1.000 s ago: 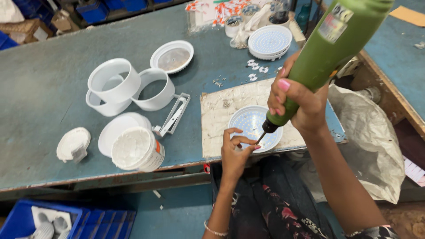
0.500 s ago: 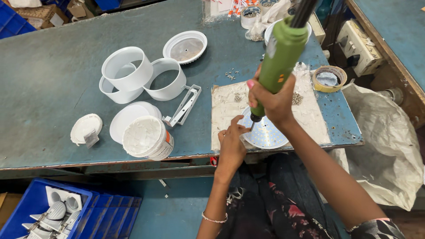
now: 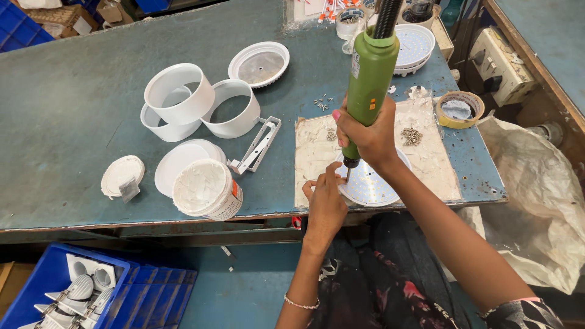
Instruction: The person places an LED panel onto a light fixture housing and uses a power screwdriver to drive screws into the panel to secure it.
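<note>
A: While the green driver point(image 3: 370, 79) is gripped upright in the right hand point(image 3: 368, 135), where is its bit set?

B: At the disc's point(image 3: 372, 183) 9 o'clock edge. A second ago the driver was leaned well over; now it is stood nearly straight, with the bit down on the disc. A screw is judged to be going in, though the screw itself cannot be made out.

A: And the left hand point(image 3: 326, 204)?

B: It is brought up to the bit from 7 o'clock, fingertips pinched together right beside the tip. Whether something is pinched between them cannot be told. The disc has been kept in the same spot, on the pale mat point(image 3: 426, 159) at the near edge of the bench point(image 3: 73, 122).

A: What else is laid out on that surface?

B: A small heap of screws point(image 3: 412, 136) is seen on the mat at 1 o'clock from the disc. A tape roll point(image 3: 460, 108) is set past the mat at 2 o'clock. At 9 o'clock a white tub point(image 3: 207, 189) is stood, with white rings point(image 3: 201, 103) and a metal bracket point(image 3: 259, 145) beyond it at 10 o'clock. A second white disc point(image 3: 414, 45) is placed at 12 o'clock.

A: And the room?

B: A blue crate point(image 3: 36, 286) of parts is kept under the bench at 8 o'clock, and a grey sack point(image 3: 536, 201) is slumped at 3 o'clock.
</note>
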